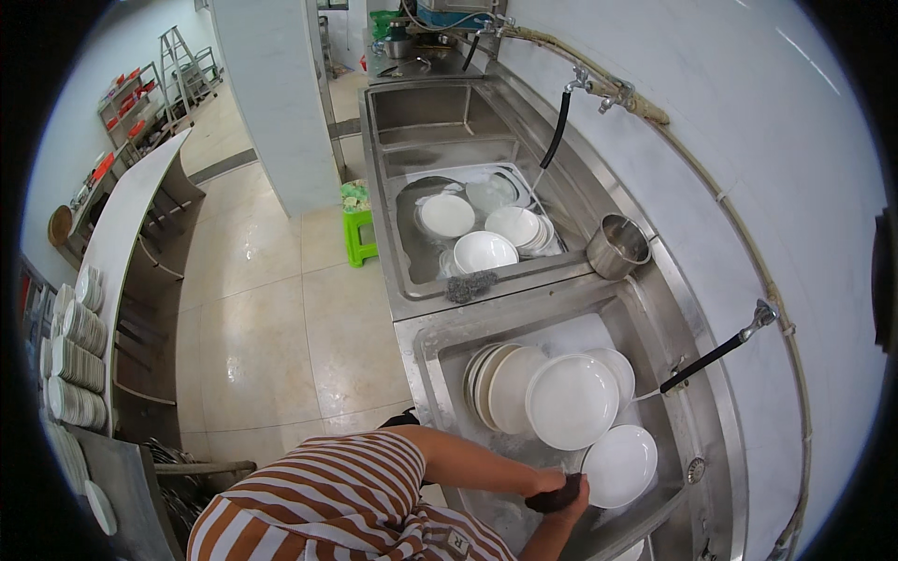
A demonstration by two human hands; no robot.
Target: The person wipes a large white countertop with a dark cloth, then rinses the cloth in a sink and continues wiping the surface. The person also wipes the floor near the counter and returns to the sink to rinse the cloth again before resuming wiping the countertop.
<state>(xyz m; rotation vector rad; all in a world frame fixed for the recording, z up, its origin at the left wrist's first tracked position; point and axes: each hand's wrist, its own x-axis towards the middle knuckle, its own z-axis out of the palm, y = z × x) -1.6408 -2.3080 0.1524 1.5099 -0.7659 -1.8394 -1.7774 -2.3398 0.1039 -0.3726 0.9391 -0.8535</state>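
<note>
My left hand (549,480) reaches across from the left and grips a dark scrubbing pad or cloth (554,499). From below, my right hand (577,499) closes on the same dark thing, so both hands meet over the near sink. Just right of my right hand a round white plate (621,466) lies in the sink. Beyond it rests a larger white plate (572,401), overlapping a leaning row of white and cream plates (494,386). Water runs from a black hose (701,363) beside the plates. My fingers partly hide the dark pad.
In the far basin (403,256) white bowls and plates (485,252) sit in water under another running hose (555,130). A grey steel-wool scourer (471,286) and a metal pot (617,247) rest on the divider. Stacked plates (77,365) line the left counter; a green stool (359,235) stands by the sink.
</note>
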